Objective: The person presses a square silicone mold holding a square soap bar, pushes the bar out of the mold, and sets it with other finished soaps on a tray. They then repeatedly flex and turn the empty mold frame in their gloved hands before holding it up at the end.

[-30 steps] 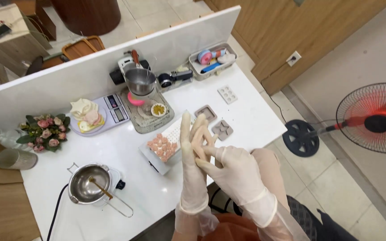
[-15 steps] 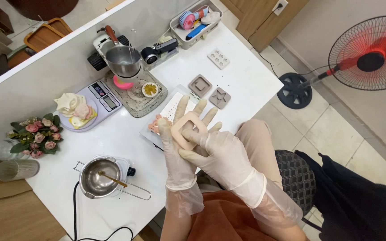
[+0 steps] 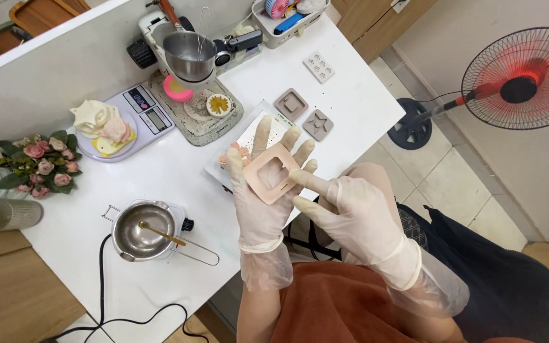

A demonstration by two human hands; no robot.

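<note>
Pink square mould (image 3: 271,173), soft-looking with a square recess and raised centre, lies flat on the open palm of the left hand (image 3: 263,184), held above the near edge of the counter (image 3: 160,171). That hand, in a pale thin glove, has its fingers spread wide and pointing away from the person, so the mould rests on them rather than being gripped. The right hand (image 3: 347,213), gloved too, sits just beside it with the forefinger extended; its tip touches the mould's right edge while the other fingers curl loosely, pinching nothing.

Judging from this pose, the work is handling or checking the mould, and it goes best if the left palm stays level and the fingers stay fanned under the corners, since a floppy piece will sag where unsupported. The forefinger should press lightly at the rim, not in the recess, so whatever is inside, which cannot be made out, is not marred.

Below the hands lies a white perforated sheet (image 3: 258,130) with small pink pieces at its edge. Beyond it sit two grey-brown moulds (image 3: 304,113) and a pale multi-cavity mould (image 3: 319,67). Further left stand a steel jug (image 3: 189,56) on a speckled tray, a digital scale (image 3: 141,111) carrying cream and pink shapes, a posy of pink flowers (image 3: 36,166), and a small melting pot (image 3: 144,230) with a stick in it.
</note>
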